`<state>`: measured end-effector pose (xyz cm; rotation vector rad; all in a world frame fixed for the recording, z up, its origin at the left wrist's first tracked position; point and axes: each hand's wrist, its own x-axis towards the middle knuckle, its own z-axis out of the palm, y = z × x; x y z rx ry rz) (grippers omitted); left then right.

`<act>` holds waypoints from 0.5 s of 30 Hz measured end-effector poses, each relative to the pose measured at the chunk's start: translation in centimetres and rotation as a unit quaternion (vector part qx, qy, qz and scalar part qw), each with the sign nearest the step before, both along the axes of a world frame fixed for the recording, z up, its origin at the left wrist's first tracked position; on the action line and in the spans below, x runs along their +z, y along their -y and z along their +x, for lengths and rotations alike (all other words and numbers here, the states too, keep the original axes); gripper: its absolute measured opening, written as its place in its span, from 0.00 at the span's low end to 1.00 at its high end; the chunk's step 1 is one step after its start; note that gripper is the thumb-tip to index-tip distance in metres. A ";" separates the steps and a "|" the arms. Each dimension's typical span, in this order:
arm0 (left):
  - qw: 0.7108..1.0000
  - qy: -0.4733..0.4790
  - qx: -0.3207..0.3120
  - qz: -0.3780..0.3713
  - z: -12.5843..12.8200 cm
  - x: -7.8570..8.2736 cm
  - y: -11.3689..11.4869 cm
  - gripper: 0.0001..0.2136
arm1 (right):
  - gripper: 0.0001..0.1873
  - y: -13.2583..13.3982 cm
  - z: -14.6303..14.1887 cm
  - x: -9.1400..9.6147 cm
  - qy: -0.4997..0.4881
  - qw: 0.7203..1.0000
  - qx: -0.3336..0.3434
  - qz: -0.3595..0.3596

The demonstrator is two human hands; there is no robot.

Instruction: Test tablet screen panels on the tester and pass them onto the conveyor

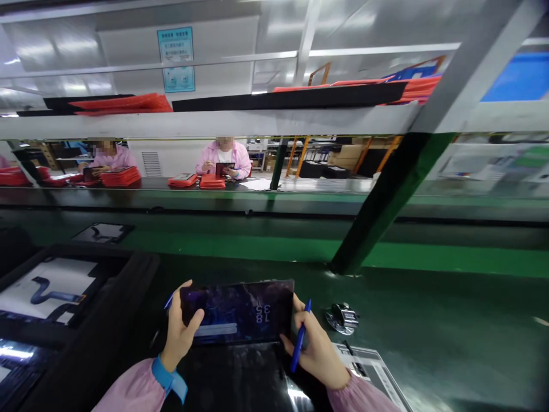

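Observation:
A dark tablet (238, 312) with a lit screen is held up near the bottom centre, over a glossy black surface (240, 383). My left hand (179, 332) grips its left edge, thumb across the screen. My right hand (315, 346) steadies the right edge while pinching a blue pen (300, 337) that points down. Both sleeves are pink, and a blue band sits on the left wrist.
A black tray (107, 320) with tablets lies at the left. A metal tally counter (342, 316) and a printed sheet (369, 366) rest at the right on the green bench (450, 332). Beyond a conveyor, two people in pink sit with red stacks (212, 181). A dark slanted post (386, 200) rises ahead.

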<state>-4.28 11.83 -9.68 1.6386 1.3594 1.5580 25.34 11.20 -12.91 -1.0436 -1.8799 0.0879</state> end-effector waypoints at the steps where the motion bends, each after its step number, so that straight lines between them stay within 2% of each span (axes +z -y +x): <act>1: 1.000 -0.012 -0.004 0.001 0.0 0.1 0.0 0.25 | 0.15 0.1 0.1 -0.1 0.001 1.000 0.004 -0.009; 8: 0.998 -0.057 -0.023 -0.012 0.2 0.5 -0.2 0.41 | 0.19 0.2 -0.4 -0.1 -0.013 0.999 0.001 -0.042; 12: 0.998 -0.058 -0.004 -0.011 0.4 0.5 -0.2 0.43 | 0.19 0.4 -0.7 0.2 -0.033 0.998 -0.001 -0.060; 15: 0.999 -0.035 -0.020 -0.031 0.3 0.7 -0.2 0.44 | 0.20 0.6 -0.8 0.4 -0.054 0.996 0.011 -0.068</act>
